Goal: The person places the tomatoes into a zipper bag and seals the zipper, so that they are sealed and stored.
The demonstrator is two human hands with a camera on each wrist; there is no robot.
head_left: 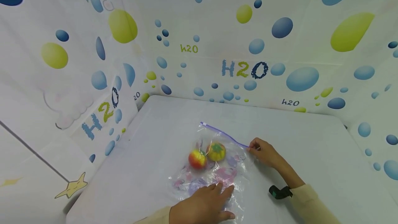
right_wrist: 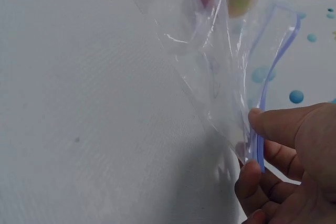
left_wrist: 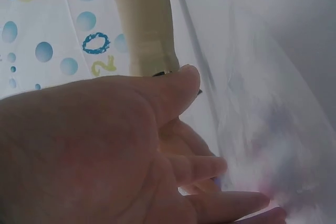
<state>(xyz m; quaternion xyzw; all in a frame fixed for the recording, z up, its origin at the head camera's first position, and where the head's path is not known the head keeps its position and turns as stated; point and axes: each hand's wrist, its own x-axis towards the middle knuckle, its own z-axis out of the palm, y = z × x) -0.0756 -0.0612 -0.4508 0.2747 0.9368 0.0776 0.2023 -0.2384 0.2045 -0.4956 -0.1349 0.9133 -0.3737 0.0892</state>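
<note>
A clear zip bag (head_left: 192, 179) with pink and purple print lies on the table. Two toy fruits show through its plastic: a red-and-yellow one (head_left: 197, 159) and a yellow-orange one with a green star-shaped top (head_left: 216, 151). My right hand (head_left: 265, 152) pinches the right end of the purple zip strip (right_wrist: 261, 135) between thumb and fingers. At the strip's far left end is a small white slider (head_left: 203, 124). My left hand (head_left: 205, 203) rests with spread fingers over the lower part of the bag; in the left wrist view its thumb stands away from the fingers.
The white table (head_left: 149, 130) reaches back to a wall cloth (head_left: 214, 51) printed with blue and green drops and H2O lettering. A black device (head_left: 280, 192) is strapped at the right wrist, just before the beige sleeve (head_left: 311, 199).
</note>
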